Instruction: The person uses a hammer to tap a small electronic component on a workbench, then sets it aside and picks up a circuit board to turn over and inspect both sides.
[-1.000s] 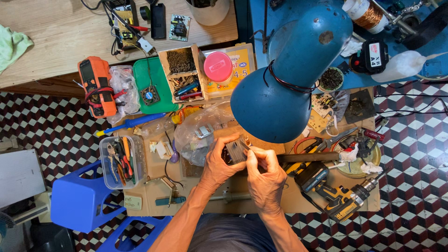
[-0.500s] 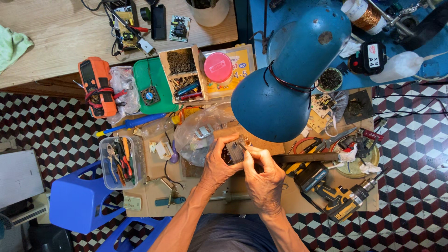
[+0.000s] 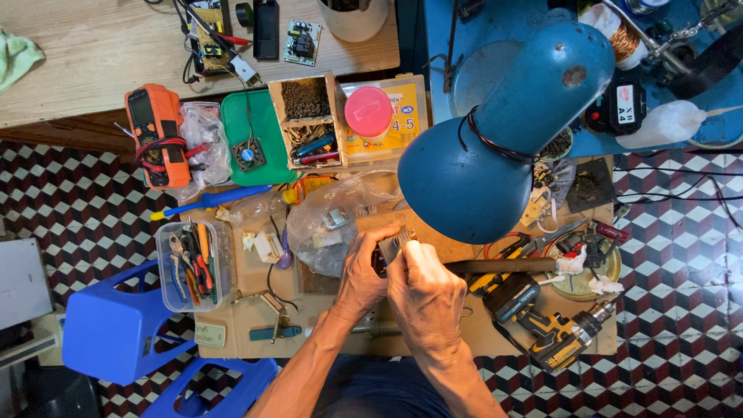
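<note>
Small dark part (image 3: 389, 246) half hidden between both hands.

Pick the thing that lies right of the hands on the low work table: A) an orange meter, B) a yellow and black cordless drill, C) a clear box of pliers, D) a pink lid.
B: the yellow and black cordless drill lies on the work table to the right of both hands, which are closed together around a small dark part; the other three things sit to the left or farther up.
</note>
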